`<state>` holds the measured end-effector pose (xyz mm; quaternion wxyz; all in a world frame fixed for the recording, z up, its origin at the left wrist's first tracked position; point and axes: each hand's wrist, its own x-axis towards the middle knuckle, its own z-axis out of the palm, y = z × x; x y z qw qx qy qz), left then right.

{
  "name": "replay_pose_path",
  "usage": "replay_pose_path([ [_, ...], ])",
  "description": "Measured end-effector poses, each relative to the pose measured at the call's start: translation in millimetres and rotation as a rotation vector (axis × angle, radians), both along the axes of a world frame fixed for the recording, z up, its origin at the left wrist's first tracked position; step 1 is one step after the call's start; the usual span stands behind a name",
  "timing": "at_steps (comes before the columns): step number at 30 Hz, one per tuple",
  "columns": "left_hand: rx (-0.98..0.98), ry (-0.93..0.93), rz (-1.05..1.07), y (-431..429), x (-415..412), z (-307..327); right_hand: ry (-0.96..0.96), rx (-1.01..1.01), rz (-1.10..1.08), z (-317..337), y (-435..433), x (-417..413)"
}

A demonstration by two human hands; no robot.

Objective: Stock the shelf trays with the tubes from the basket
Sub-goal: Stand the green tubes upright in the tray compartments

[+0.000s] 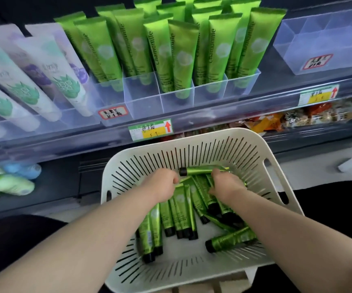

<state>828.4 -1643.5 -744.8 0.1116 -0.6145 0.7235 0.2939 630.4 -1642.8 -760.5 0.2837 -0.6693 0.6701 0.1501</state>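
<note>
Hands are both down in the white slotted basket (192, 137), among the loose green tubes (181, 208). The left hand (162, 186) has its fingers curled in at the crimped ends of the pile beneath it, though I cannot tell whether it really has one. The right hand (227, 186) is curled over the tail of a crosswise tube (198, 170) just beyond its knuckles, black cap pointing toward the left hand.

This looks like gathering. Better to square a few tubes caps-together before lifting, so they drop cap-down into the clear tray (177, 102) up ahead of both hands, where gaps show between the standing tubes (181, 53).

Far left of the left hand lean white tubes (33, 81), with pale bottles (12, 182) below them. Up and right of the right hand sits an empty tray (319, 49), with snack packets (298, 119) on the shelf beneath. What carries the basket is hidden.
</note>
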Motion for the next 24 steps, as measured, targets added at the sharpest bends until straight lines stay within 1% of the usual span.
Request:
replay_pose_path([
  [3, 0.000, 0.002, 0.004, 0, 4, -7, 0.030, -0.038, 0.002, -2, 3, 8],
  [8, -0.014, 0.006, 0.054, 3, 2, -12, 0.018, -0.007, -0.009, 0, 13, 10],
  [13, 0.006, -0.016, 0.102, 8, -2, -22, -0.066, 0.030, -0.009, 10, 8, 1],
  [18, 0.077, -0.055, 0.082, 7, -12, -25, -0.183, -0.101, -0.041, 30, -1, 4],
  [21, 0.116, -0.098, 0.055, 8, -19, -32, -0.239, -0.155, 0.014, 43, -1, 8],
  [24, 0.131, -0.160, 0.039, 10, -23, -33, -0.253, -0.214, 0.065, 46, 0, 8],
])
